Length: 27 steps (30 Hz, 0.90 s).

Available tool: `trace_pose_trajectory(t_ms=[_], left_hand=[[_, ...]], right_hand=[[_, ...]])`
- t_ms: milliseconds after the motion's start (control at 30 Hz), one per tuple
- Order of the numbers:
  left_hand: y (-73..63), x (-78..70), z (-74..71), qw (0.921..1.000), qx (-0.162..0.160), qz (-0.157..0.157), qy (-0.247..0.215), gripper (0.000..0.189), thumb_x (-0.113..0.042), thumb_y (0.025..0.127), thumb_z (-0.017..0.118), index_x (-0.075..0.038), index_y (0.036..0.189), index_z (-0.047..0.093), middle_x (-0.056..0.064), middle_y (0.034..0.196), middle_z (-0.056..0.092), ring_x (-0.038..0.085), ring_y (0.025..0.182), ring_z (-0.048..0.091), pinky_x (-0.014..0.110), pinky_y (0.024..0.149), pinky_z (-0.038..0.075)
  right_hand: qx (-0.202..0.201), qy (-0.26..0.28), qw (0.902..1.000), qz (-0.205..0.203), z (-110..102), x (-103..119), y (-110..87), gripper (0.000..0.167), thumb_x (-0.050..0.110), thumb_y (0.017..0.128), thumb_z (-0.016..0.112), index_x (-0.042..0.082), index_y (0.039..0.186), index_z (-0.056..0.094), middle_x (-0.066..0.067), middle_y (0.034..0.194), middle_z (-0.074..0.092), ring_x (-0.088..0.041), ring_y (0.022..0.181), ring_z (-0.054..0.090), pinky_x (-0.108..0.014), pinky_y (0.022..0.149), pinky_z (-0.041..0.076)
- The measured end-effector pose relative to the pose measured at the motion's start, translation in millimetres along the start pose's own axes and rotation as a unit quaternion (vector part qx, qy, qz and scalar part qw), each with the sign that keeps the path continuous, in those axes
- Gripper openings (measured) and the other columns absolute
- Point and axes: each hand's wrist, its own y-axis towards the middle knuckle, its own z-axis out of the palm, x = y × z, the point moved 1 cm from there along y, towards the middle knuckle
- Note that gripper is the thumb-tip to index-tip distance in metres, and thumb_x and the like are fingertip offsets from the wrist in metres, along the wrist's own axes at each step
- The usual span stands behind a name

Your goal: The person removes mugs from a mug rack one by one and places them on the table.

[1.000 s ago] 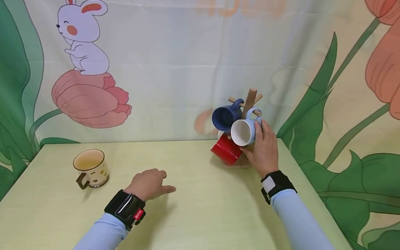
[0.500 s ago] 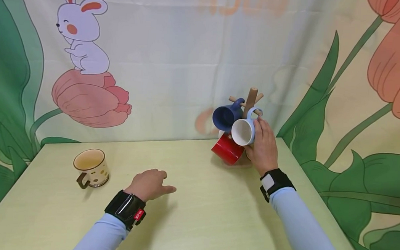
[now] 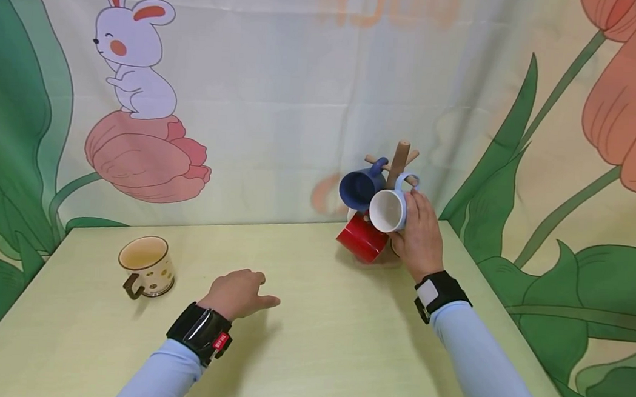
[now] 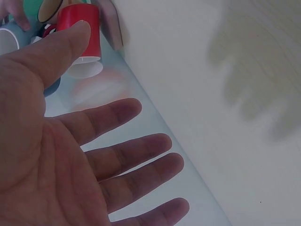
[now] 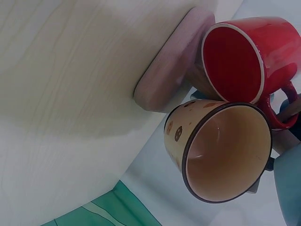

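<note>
1. Mug in light blue [image 3: 387, 210] hung at the right hand's [image 3: 423, 238] fingertips, its handle overlapping a peg of the wooden rack [image 3: 398, 164]; whether the peg bore its weight, I could not tell.
2. Over the last second almost nothing had shifted: hand and mug stayed together at the peg, which suggested that the step there was unfinished.
3. The right hand pinched the mug's side, thumb low.
4. Just left of that grip hung the dark blue mug [image 3: 361, 188], with the red mug [image 3: 362, 237] below; a cream mug [image 5: 175, 134] hung underneath the hand.
5. The left hand [image 3: 238, 295] had likewise kept its place above the table [image 3: 297, 355], fingers and thumb apart, holding nothing.
6. Left of it, a spotted mug [image 3: 151, 276] stood upright, untouched.
</note>
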Motion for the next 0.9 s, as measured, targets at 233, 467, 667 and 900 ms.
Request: trace_pose_trajectory(t_ms=[233,467,667,900], left_hand=[[-1.4,-4.1,0.7,1.0000,0.000,0.005,-0.003,0.056,-0.047,0.088,0.070,-0.001,0.119,0.066,0.013,0.111,0.069,0.033,0.102,0.065,0.050,0.079,0.053],[-2.5,-6.8,2.3,0.9999,0.002,0.010,-0.012,0.056,-0.047,0.088,0.070,-0.001,0.119,0.066,0.014,0.113,0.069,0.034,0.104,0.065,0.051,0.080,0.053],[-4.4,-7.0,2.7,0.9997,0.005,0.008,-0.023,0.057,-0.048,0.088,0.069,-0.001,0.120,0.065,0.015,0.114,0.069,0.035,0.106,0.064,0.052,0.081,0.052],[-7.0,-2.4,5.0,0.9993,-0.006,0.011,-0.034,0.057,-0.048,0.089,0.069,0.000,0.119,0.066,0.016,0.113,0.069,0.035,0.107,0.064,0.051,0.083,0.052]], right_hand=[[-0.012,0.007,0.9999,0.006,-8.4,1.2,-3.9,0.095,0.012,0.073,0.089,0.002,0.146,0.029,-0.022,0.148,0.036,-0.040,0.137,0.034,-0.055,0.110,0.033],[-0.029,0.035,0.9983,0.037,-17.8,8.3,-10.7,0.098,0.007,0.069,0.091,0.000,0.146,0.032,-0.021,0.149,0.038,-0.038,0.139,0.033,-0.054,0.111,0.031],[-0.054,0.063,0.9937,0.075,-24.2,14.6,-22.6,0.099,0.007,0.067,0.092,-0.001,0.147,0.034,-0.021,0.149,0.038,-0.039,0.138,0.034,-0.057,0.108,0.034],[-0.070,0.088,0.9852,0.129,-39.9,34.2,-36.0,0.100,0.010,0.070,0.091,0.001,0.149,0.031,-0.022,0.147,0.040,-0.039,0.135,0.037,-0.059,0.106,0.037]])
